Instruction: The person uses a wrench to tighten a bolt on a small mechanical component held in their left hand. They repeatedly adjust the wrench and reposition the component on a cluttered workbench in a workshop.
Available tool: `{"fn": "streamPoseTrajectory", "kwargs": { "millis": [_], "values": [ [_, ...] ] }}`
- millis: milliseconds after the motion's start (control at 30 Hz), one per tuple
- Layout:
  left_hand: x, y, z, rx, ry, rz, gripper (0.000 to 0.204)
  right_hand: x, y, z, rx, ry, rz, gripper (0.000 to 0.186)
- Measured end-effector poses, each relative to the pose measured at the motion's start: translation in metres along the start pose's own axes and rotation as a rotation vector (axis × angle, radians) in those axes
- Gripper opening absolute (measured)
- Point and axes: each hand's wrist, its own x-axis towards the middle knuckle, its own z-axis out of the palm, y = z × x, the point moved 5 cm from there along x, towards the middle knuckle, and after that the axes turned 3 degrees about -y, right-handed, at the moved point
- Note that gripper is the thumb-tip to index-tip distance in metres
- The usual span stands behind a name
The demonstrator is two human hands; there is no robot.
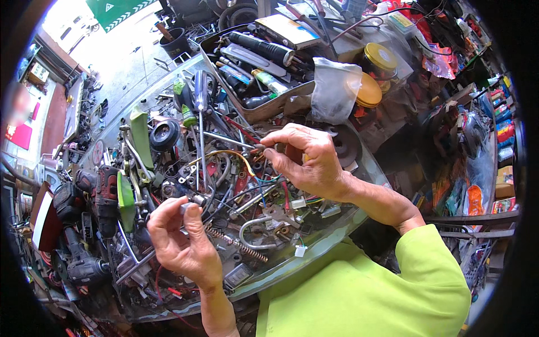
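My left hand (188, 241) is raised over the near side of a cluttered glass-topped table, thumb and fingers closed in a pinch on a small silver metal fitting (197, 199). Farther right, my right hand (314, 160) pinches something small and dark between thumb and forefinger; its kind is too small to make out. Between the hands run a yellow-sheathed wire (238, 155) and thin coloured wires. A long screwdriver (201, 101) lies beyond them. Near my left hand is a coil spring (238, 244), and a bent metal hook (247, 230) rests to its right.
Cordless drills (106, 199) crowd the left side. A metal tray (269, 112) of tools stands at the back, beside a clear plastic bag (335, 90) and yellow-lidded jars (380, 56). A black wheel (164, 135) lies among loose parts. Stocked shelves (477, 216) are at right.
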Motion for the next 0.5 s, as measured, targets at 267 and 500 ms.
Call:
{"fn": "streamPoseTrajectory", "kwargs": {
  "millis": [267, 500],
  "values": [
    [-0.001, -0.001, 0.002, 0.048, -0.019, -0.006, 0.023, 0.003, 0.002, -0.007, 0.092, -0.004, 0.042, 0.012],
    [0.001, -0.001, 0.018, 0.296, -0.223, 0.141, 0.018, 0.0, -0.006, -0.003, 0.01, -0.046, -0.06, 0.011]
  ]
}}
